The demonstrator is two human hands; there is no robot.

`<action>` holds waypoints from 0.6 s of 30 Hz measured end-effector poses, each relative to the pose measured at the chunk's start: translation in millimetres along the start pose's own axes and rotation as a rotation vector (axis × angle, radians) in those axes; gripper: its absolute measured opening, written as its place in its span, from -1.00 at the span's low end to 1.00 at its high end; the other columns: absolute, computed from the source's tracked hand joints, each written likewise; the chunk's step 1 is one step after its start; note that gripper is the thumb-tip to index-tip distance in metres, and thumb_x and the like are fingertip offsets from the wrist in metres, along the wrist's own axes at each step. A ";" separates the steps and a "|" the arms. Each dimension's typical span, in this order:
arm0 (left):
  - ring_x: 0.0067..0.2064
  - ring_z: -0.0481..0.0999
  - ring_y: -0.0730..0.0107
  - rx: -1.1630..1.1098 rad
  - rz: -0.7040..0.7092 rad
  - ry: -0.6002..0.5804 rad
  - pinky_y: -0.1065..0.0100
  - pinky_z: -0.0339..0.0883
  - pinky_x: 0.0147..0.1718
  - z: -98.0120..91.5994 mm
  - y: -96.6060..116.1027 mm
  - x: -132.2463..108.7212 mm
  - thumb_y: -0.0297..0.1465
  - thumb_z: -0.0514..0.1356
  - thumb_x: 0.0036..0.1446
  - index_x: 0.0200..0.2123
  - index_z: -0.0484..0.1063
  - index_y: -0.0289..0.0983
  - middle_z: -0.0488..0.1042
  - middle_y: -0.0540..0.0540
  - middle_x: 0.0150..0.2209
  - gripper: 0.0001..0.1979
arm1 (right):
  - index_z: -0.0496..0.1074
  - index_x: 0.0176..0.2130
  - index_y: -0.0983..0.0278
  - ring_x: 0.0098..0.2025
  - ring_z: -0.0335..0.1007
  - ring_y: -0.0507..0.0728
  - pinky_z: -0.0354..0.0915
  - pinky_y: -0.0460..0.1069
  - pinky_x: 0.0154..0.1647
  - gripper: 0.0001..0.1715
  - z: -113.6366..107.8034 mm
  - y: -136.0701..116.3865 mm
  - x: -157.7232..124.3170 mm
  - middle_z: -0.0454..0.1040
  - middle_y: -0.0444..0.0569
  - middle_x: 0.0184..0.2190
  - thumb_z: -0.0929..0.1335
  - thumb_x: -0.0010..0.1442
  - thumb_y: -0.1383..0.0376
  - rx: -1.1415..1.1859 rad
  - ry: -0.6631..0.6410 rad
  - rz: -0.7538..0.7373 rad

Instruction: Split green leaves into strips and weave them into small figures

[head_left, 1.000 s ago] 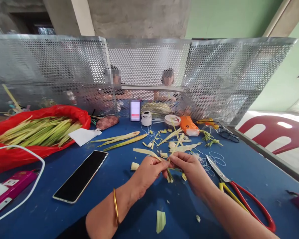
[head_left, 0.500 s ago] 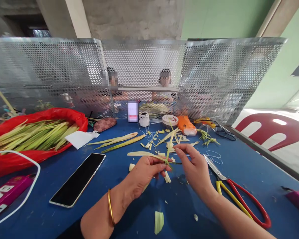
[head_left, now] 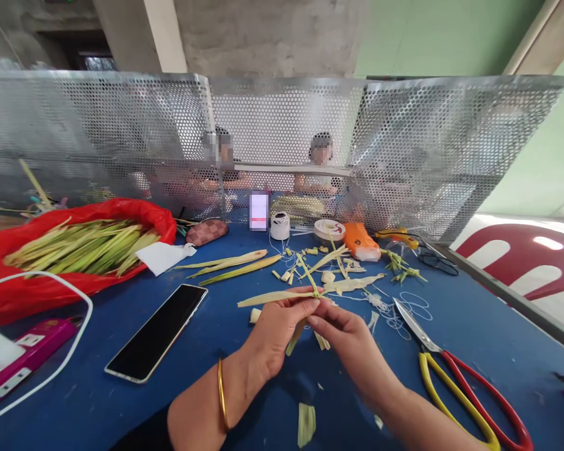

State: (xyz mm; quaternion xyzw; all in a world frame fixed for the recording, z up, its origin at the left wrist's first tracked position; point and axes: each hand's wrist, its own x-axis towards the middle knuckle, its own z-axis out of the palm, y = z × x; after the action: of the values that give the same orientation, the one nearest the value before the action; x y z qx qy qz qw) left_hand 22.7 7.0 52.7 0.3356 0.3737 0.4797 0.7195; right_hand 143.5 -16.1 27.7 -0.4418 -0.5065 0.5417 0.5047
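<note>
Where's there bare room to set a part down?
Blue table shows bare between the phone and left forearm; also right of the scissors, bar specks. Crowded: just beyond the left hand and right hand, with leaf scraps and white string; far left, red bag and power strip.

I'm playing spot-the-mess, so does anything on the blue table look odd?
Yes. White thread lies in tangled loops beside the scissors instead of neatly wound, and leaf scraps are scattered around the left hand and right hand.
</note>
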 end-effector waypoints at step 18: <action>-0.26 0.55 0.32 0.007 -0.003 0.073 0.33 0.34 -0.13 1.0 -5.5 -0.1 -0.43 0.43 -0.25 -0.29 0.60 -0.34 0.61 -0.15 -0.32 -0.66 | 0.45 -0.48 0.27 -0.34 0.22 0.05 0.16 -0.05 -0.21 -0.84 -2.8 -7.0 -5.5 0.37 -0.15 -0.47 0.42 0.05 0.23 0.065 -0.040 0.016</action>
State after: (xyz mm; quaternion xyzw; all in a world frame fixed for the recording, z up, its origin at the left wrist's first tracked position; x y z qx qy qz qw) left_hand 26.0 5.0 48.5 0.3197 0.4019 0.4895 0.7047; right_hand 147.5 -21.4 34.3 -0.4181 -0.4951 0.5707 0.5044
